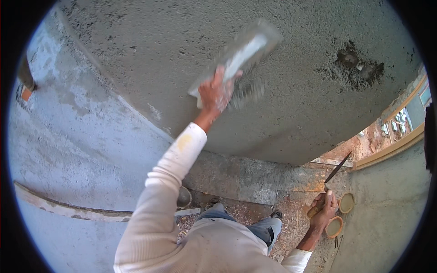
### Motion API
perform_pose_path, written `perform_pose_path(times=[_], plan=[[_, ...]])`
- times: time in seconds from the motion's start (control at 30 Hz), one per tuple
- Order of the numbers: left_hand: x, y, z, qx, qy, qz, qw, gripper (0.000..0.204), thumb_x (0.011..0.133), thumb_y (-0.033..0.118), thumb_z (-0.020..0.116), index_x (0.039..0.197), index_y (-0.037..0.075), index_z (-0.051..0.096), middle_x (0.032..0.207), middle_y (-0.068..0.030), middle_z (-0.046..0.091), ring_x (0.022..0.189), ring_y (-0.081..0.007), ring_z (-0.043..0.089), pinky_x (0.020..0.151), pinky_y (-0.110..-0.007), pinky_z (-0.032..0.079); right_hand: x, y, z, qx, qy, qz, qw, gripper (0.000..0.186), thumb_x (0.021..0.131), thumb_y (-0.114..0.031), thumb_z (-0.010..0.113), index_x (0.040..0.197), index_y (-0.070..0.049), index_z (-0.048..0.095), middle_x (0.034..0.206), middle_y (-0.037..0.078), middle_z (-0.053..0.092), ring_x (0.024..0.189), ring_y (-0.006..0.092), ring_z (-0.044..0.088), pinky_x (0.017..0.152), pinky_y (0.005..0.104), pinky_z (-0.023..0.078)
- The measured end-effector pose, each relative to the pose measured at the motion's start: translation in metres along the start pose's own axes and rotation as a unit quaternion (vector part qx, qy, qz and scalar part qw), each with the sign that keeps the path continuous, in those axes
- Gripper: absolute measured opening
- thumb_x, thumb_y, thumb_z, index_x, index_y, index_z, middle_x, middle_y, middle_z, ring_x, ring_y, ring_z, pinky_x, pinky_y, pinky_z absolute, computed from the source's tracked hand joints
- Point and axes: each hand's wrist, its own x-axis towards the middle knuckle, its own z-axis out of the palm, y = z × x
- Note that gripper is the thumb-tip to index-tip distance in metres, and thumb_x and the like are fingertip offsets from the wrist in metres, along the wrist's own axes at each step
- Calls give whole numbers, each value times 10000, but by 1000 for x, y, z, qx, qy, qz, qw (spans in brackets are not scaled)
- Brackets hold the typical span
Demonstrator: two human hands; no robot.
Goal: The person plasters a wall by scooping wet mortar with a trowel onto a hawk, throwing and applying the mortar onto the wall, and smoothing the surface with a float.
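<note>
Fingers [220, 75] of L hand [215, 94], head view, are closed on a flat rect. float [248, 51], motion-blurred, up at the rough grey plastered wall [173, 59]; can't tell if its full face touches. R hand [326, 207], lower R, grips the handle of a pointed trowel [337, 171], dark blade angled up & away, well apart from float. 2 round orange-rimmed tubs [334, 226] sit just beside R hand in view. Ragged dark hole [359, 67] in wall, upper R, approx. level w/ float. Debris-strewn floor [291, 220] below, nr. person's feet.
</note>
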Motion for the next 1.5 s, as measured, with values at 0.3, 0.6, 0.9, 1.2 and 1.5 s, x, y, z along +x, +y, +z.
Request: perform_pose_path(times=[0.3,0.6,0.9,1.2,1.5], plan=[[51,60,-19,-219,10,-57,974,154,994,219,686,991,66,671,729,-55,736,490,-124,611,398,-288,450,10,-19,0,-27,10,-60,998,330,1028,-360,631,890,-62,596,694,43,576,533,117,533,480,262,429],[51,-30,-40,-69,118,-236,962,418,958,510,697,952,96,639,704,-75,703,537,-227,665,477,-409,534,19,-20,30,-103,-57,-84,989,362,1035,-400,609,944,-50,633,660,34,564,502,124,523,464,265,420],[-58,-77,21,-217,252,-379,864,579,897,569,762,916,8,623,813,-121,672,727,-233,607,681,-439,497,-12,-5,-12,-95,68,0,993,361,1029,-402,615,953,-48,620,663,41,556,504,129,534,450,276,423],[43,-87,-43,-228,167,-410,867,592,916,597,727,913,10,646,767,-72,624,736,-194,585,665,-378,486,-6,-12,-43,-114,95,-14,989,396,1043,-384,593,1118,-10,700,661,16,536,504,91,510,443,259,397],[-7,-3,19,-208,180,-346,897,481,941,535,722,913,62,639,758,-102,662,657,-230,627,635,-431,522,8,-24,9,-63,74,-9,995,415,1040,-391,594,1143,8,638,675,25,537,507,111,512,446,248,405]])
